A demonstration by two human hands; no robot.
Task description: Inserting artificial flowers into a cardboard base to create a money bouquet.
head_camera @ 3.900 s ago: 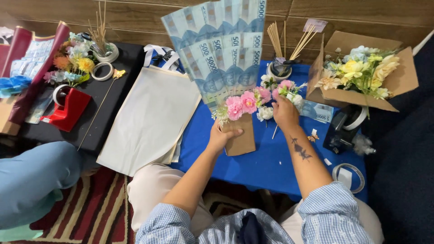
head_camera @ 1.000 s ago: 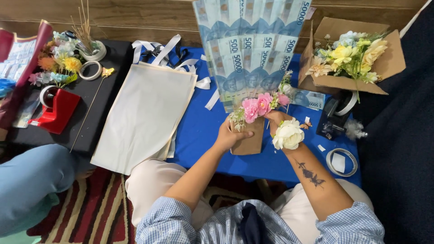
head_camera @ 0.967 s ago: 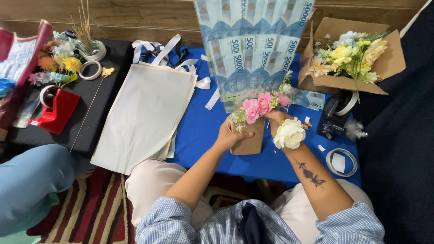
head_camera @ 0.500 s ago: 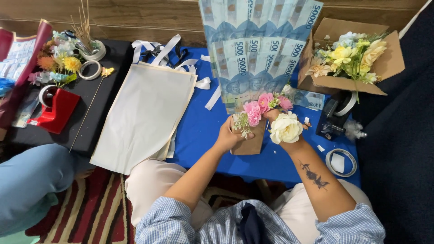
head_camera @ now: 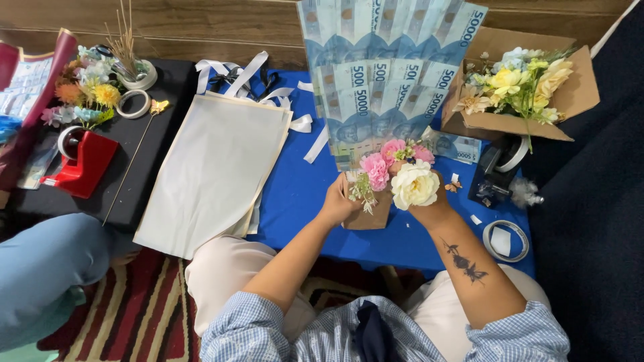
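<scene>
The left hand (head_camera: 337,201) is closing its grip around the brown paper base (head_camera: 367,213) of a fan of blue banknotes (head_camera: 386,74), holding it upright over the blue tabletop (head_camera: 295,194) just in front of the person's lap. The right hand (head_camera: 429,204) is gripping a cream artificial rose (head_camera: 414,184) and pressing it against the front of the fan's base, right beside the pink flowers (head_camera: 379,167) that are already sitting there; a small green and white sprig (head_camera: 363,191) is hanging just below those, touching the left hand's fingers. The rose is covering most of the right hand's fingers, so only the wrist and the tattooed forearm are showing clearly. To the right of the fan, an open cardboard box (head_camera: 577,94) is lying tilted, holding loose yellow, white and pale blue flowers (head_camera: 520,80). Below the box, a black tape dispenser (head_camera: 493,174) is sitting near a roll of clear tape (head_camera: 506,240) at the tabletop's right edge. To the left of the hands, cream tote bags (head_camera: 215,174) are lying flat in a stack, overlapping the blue cloth. Further left, on a black surface (head_camera: 168,87), a red tape dispenser (head_camera: 84,164), two tape rolls (head_camera: 134,104) and a cluster of small flowers (head_camera: 84,94) are resting well apart from the hands.
</scene>
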